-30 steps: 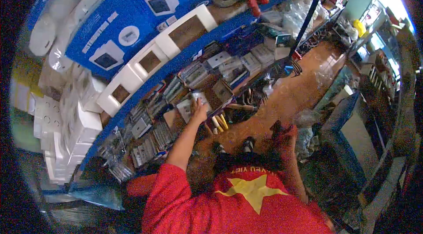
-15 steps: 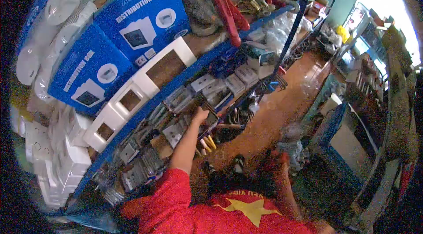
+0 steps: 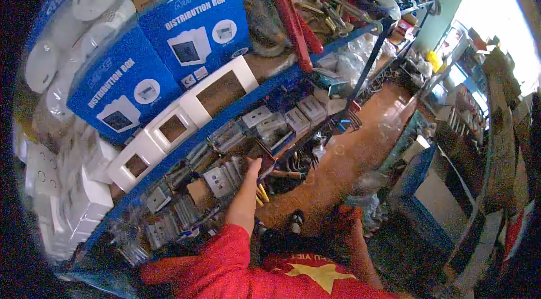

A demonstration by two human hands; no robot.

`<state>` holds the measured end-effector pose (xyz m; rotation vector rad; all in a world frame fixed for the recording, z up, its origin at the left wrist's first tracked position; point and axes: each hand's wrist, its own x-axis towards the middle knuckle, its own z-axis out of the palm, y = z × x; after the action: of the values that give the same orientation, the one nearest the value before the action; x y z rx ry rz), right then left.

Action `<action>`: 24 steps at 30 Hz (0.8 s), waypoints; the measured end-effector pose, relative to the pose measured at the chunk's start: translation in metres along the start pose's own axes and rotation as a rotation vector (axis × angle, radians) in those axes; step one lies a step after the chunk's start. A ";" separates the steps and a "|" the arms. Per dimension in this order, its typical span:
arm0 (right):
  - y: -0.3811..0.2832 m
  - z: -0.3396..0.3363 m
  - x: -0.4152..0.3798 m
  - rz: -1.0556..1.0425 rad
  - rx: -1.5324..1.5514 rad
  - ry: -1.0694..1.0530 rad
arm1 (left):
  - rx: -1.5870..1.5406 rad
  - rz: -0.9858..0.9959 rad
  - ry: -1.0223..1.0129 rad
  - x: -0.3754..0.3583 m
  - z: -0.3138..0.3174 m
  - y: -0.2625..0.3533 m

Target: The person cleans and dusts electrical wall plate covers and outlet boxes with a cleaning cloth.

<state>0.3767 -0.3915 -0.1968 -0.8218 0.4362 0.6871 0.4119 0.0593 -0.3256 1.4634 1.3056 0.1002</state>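
My left hand (image 3: 255,165) reaches over the lower shelf, at the near edge of a dark, open-topped tray (image 3: 269,159). Its thumb sticks out to the left while the other fingers curl out of sight at the edge. White socket plates (image 3: 218,181) and a small brown carton (image 3: 199,192) lie just left of that wrist. Low on my right side, my right hand (image 3: 350,218) is closed and in shadow, with a reddish look about the fingers; I cannot tell what it holds. Clear plastic bags (image 3: 367,208) are close beside it.
Above the blue shelf edge (image 3: 186,150) stand blue distribution boxes (image 3: 194,31) and white panel frames (image 3: 220,93). A red tool frame (image 3: 294,23) leans over the edge. Yellow-handled tools (image 3: 261,193) hang below. A brown floor aisle (image 3: 344,155) runs ahead; a large carton (image 3: 445,195) stands right.
The camera view has shifted slightly, and the shelf goods sit a bit lower. My left hand has come down and back along the dark tray's edge, its thumb now out. My right hand is slightly lower.
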 end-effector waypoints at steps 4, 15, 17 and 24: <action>-0.010 0.053 -0.008 0.046 0.008 -0.033 | -0.056 -0.046 0.011 0.000 0.000 0.008; 0.000 0.116 -0.016 0.077 -0.231 -0.004 | -0.562 0.044 -0.317 -0.045 -0.007 0.025; -0.007 0.137 -0.033 -0.004 -0.353 -0.082 | -0.563 0.082 -0.274 -0.067 -0.008 0.047; -0.023 0.143 -0.058 0.129 -0.332 -0.158 | -0.872 -0.110 -0.415 0.024 -0.003 0.013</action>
<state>0.3655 -0.3129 -0.0627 -1.0492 0.2358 0.9537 0.4269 0.0816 -0.3283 0.6170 0.8233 0.2439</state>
